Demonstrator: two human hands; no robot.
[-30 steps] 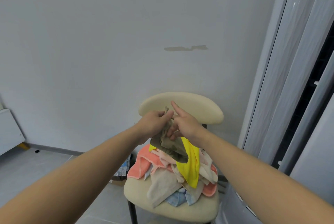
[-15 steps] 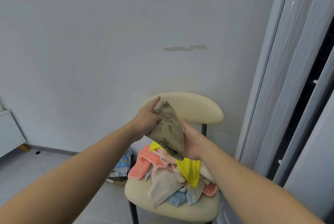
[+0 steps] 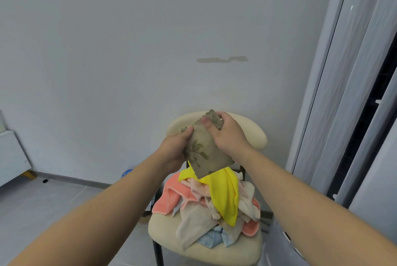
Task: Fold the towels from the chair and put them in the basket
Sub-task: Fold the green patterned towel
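Left hand [image 3: 174, 149] and right hand [image 3: 227, 134] pinch the leaf-print towel [image 3: 206, 156] near its top edge, fingers curled on cloth; it hangs above the chair [image 3: 255, 134] seat. Towel pile [image 3: 214, 205] lies on that seat.

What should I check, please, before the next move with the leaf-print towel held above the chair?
1. Grip of the left hand on the leaf-print towel: ok.
2. Pinch of the right hand on its top edge: ok.
3. Towel clear of the pile: cannot tell; its lower corner overlaps the yellow towel in this view.
4. Fold finished and even: cannot tell.
5. Sight of the basket: not ok; none shows.
6. Pile resting on the chair: ok.
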